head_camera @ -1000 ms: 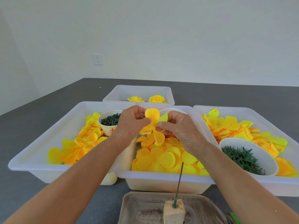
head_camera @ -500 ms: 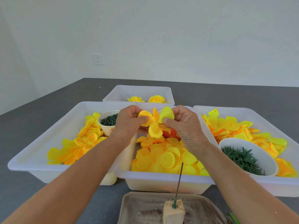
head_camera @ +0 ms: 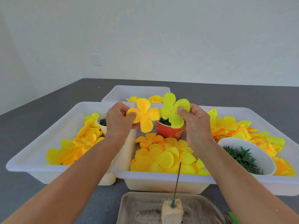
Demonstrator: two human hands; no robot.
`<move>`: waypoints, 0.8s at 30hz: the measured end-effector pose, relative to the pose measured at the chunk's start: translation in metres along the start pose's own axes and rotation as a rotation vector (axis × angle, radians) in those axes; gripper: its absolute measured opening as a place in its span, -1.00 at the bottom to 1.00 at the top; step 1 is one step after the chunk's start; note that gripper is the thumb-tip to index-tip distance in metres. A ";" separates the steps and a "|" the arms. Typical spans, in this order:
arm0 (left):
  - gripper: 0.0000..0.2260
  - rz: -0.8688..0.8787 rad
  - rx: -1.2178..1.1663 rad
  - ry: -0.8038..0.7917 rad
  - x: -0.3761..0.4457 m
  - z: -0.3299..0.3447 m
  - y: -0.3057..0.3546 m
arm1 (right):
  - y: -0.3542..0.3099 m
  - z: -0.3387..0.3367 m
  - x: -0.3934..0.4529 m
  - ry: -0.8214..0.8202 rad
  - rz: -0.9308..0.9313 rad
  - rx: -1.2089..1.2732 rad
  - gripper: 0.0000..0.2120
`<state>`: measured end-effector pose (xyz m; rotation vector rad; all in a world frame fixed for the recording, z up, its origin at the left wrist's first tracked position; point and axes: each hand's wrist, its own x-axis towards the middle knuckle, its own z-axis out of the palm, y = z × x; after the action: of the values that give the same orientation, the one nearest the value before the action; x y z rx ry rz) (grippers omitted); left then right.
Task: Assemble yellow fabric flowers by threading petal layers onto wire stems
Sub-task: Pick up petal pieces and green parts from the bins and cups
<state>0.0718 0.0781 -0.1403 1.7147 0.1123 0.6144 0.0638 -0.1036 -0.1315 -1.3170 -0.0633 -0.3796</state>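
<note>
Dark grey surface (head_camera: 48,110) carries four white trays against a plain white wall with one socket (head_camera: 96,59).

Left hand (head_camera: 119,121) pinches one lobe of a golden-yellow petal layer (head_camera: 144,117) between thumb and fingers. This layer has four rounded lobes and a small hole at its centre. Right hand (head_camera: 196,125) pinches a lemon-yellow petal layer (head_camera: 174,109) of the same four-lobed form, also with a centre hole. Both layers are held up side by side above the middle tray (head_camera: 161,177), their near lobes close together.

Wire stem (head_camera: 177,180) stands nearly upright, its green base set in a foam block (head_camera: 172,212) inside a clear tray (head_camera: 145,207) at the near edge. The stem is bare and well below both layers.

Containers:
- Left tray (head_camera: 32,159): loose yellow and orange petal layers, plus a white cup (head_camera: 102,122) of dark green parts.
- Middle tray: a heap of golden petal layers, plus a red cup (head_camera: 169,130) of green parts.
- Right tray (head_camera: 275,185): mixed yellow-orange layers, plus a white bowl (head_camera: 246,154) of green leaf-shaped parts.
- Far tray (head_camera: 137,92): two finished yellow flowers (head_camera: 155,98).
</note>
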 end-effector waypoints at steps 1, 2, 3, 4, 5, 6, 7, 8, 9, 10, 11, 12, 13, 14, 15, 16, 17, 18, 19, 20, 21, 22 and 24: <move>-0.80 0.018 0.018 -0.016 -0.001 0.000 0.000 | 0.001 0.000 0.001 0.027 0.002 -0.017 -0.90; -0.80 0.038 0.049 -0.031 -0.001 0.001 0.001 | 0.002 0.000 0.002 0.053 -0.003 -0.048 -0.90; -0.81 0.056 0.091 -0.045 -0.002 0.001 0.001 | 0.003 0.000 0.003 0.077 -0.016 -0.085 -0.90; -0.82 0.070 0.138 -0.053 -0.002 0.001 0.001 | 0.004 -0.001 0.004 0.097 -0.033 -0.120 -0.92; -0.85 0.083 0.184 -0.051 -0.002 0.001 0.001 | 0.005 -0.001 0.005 0.123 -0.052 -0.153 -0.89; -0.88 0.096 0.225 -0.039 -0.002 0.001 0.001 | 0.006 -0.002 0.006 0.151 -0.073 -0.186 -0.80; -0.91 0.111 0.261 -0.021 -0.002 0.000 0.001 | 0.007 -0.003 0.007 0.173 -0.088 -0.218 -0.73; -0.93 0.128 0.293 0.000 -0.002 0.000 0.001 | 0.008 -0.004 0.009 0.194 -0.106 -0.258 -0.71; -0.94 0.146 0.322 0.021 -0.001 -0.001 0.001 | 0.009 -0.006 0.010 0.209 -0.122 -0.307 -0.73; -0.93 0.160 0.343 0.039 -0.001 -0.001 0.001 | 0.008 -0.006 0.011 0.214 -0.138 -0.359 -0.76; -0.92 0.168 0.354 0.054 -0.001 -0.002 0.001 | 0.009 -0.007 0.011 0.218 -0.152 -0.408 -0.76; -0.90 0.170 0.361 0.068 0.000 -0.002 0.001 | 0.008 -0.008 0.011 0.219 -0.173 -0.459 -0.71; -0.90 0.169 0.367 0.083 0.000 -0.002 0.001 | 0.008 -0.008 0.010 0.221 -0.203 -0.509 -0.66; -0.89 0.166 0.370 0.098 0.000 -0.002 0.001 | 0.008 -0.008 0.009 0.226 -0.234 -0.548 -0.64; -0.90 0.162 0.369 0.112 0.000 -0.002 0.001 | 0.008 -0.009 0.007 0.232 -0.262 -0.583 -0.65; -0.90 0.160 0.369 0.120 -0.001 -0.003 0.002 | 0.009 -0.010 0.006 0.231 -0.284 -0.618 -0.69; -0.91 0.159 0.370 0.114 -0.002 -0.003 0.002 | 0.009 -0.011 0.006 0.216 -0.299 -0.660 -0.73; -0.92 0.156 0.368 0.088 -0.003 -0.002 0.003 | 0.010 -0.011 0.005 0.180 -0.310 -0.708 -0.75; -0.93 0.151 0.366 0.044 -0.004 -0.002 0.004 | 0.010 -0.010 0.004 0.127 -0.312 -0.761 -0.77; -0.93 0.145 0.368 -0.011 -0.005 -0.002 0.004 | 0.010 -0.009 0.004 0.067 -0.301 -0.814 -0.81; -0.93 0.142 0.380 -0.070 -0.006 -0.001 0.005 | 0.010 -0.008 0.003 0.014 -0.282 -0.866 -0.88; -0.93 0.143 0.409 -0.125 -0.007 -0.001 0.005 | 0.009 -0.007 0.002 -0.024 -0.256 -0.907 -0.90; -0.93 0.160 0.516 -0.214 -0.010 0.001 0.006 | 0.009 -0.005 -0.003 -0.105 -0.231 -0.931 -0.78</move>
<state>0.0621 0.0721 -0.1380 2.2964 -0.0228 0.5425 0.0632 -0.1065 -0.1416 -2.2609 -0.1376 -0.5676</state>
